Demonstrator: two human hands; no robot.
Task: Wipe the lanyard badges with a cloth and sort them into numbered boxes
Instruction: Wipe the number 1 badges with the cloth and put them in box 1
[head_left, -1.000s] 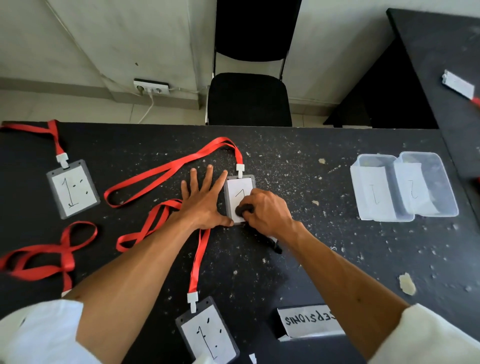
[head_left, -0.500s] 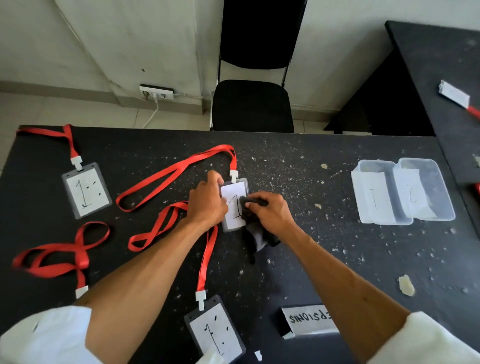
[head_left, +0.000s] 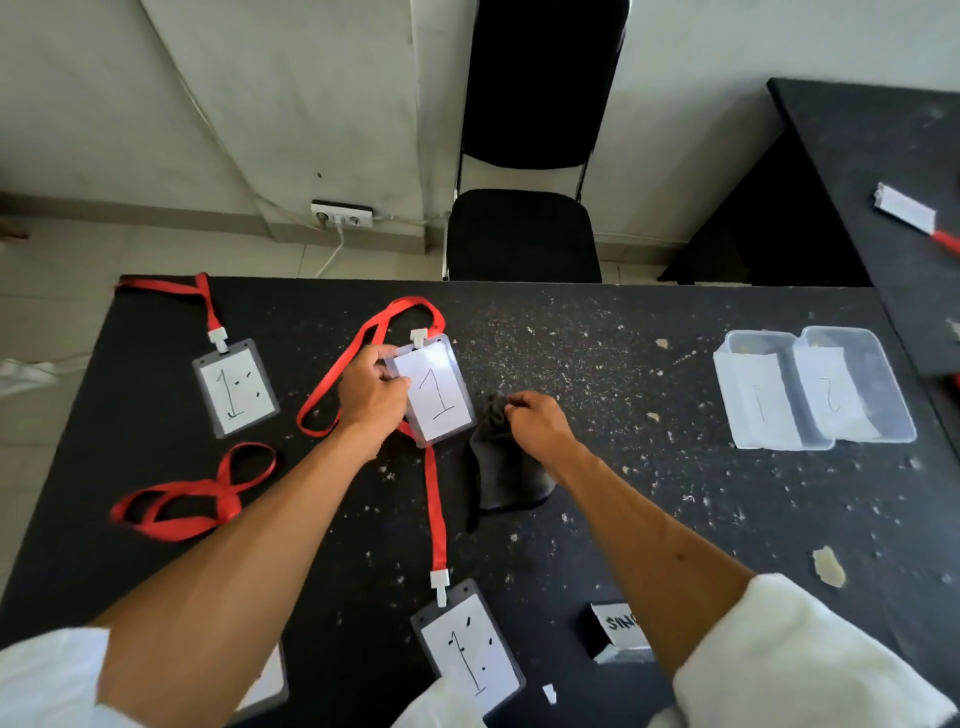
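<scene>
Centrally on the tabletop, fingers of the left hand pinch a badge marked "1" by one long edge; fingers of the right hand pinch a dark cloth just beside it.

On the table, the middle badge is held by the left hand a little left of centre. The cloth lies just to its right, its far end gripped by the right hand. Another badge lies toward the far left corner, with a loose lanyard nearer, by the left edge. A third badge lies at the near edge. Two boxes stand touching, side by side, at the right. A chair stands behind the table, and a second table stands off to the right.
</scene>
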